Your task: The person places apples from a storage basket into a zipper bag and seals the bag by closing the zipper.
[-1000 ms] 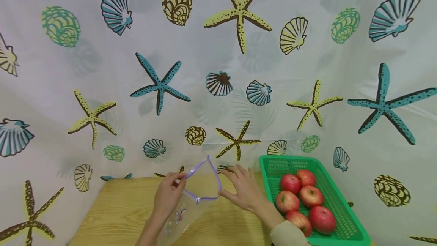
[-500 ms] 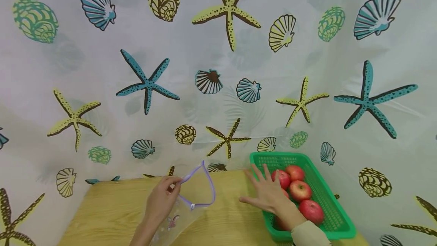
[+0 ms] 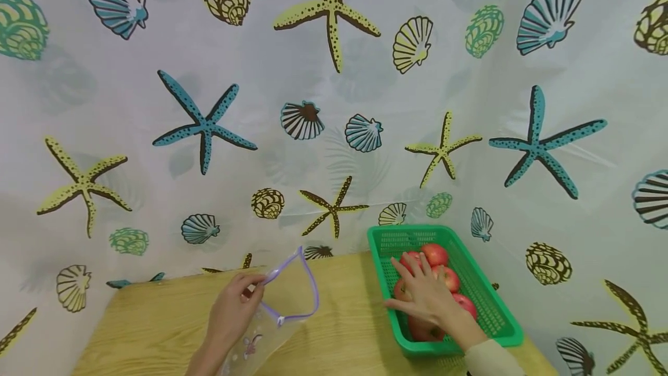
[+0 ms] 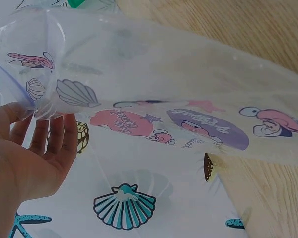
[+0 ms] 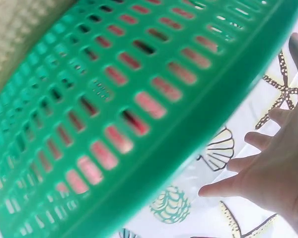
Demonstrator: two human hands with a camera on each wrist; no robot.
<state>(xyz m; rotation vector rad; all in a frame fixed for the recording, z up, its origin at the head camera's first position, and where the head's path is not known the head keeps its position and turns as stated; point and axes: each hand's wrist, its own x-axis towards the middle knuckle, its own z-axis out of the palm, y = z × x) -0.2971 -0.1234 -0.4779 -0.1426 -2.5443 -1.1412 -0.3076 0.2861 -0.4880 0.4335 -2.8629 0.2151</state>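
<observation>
A clear zip bag (image 3: 266, 329) with a purple zip edge and pink printed figures hangs from my left hand (image 3: 232, 312), its mouth spread wide. In the left wrist view, the thumb and fingers of the left hand (image 4: 35, 153) pinch the zip edge of the bag (image 4: 154, 64). My right hand (image 3: 425, 295) is over the green basket (image 3: 454, 234), fingers spread, above several red apples (image 3: 434, 255). Whether it touches an apple is hidden from the head view. The right wrist view shows the right hand (image 5: 268, 173) beyond the basket rim (image 5: 188, 163), fingers apart.
The basket stands at the right side of a wooden table (image 3: 156, 324). A white curtain (image 3: 250, 57) printed with starfish and shells surrounds the table at the back and sides. Slots in the basket wall (image 5: 114, 74) show red apples inside.
My right hand has let go of the bag's mouth and moved right, over the apples in the basket. The left hand keeps its pinch on the bag. The head view has turned right.
</observation>
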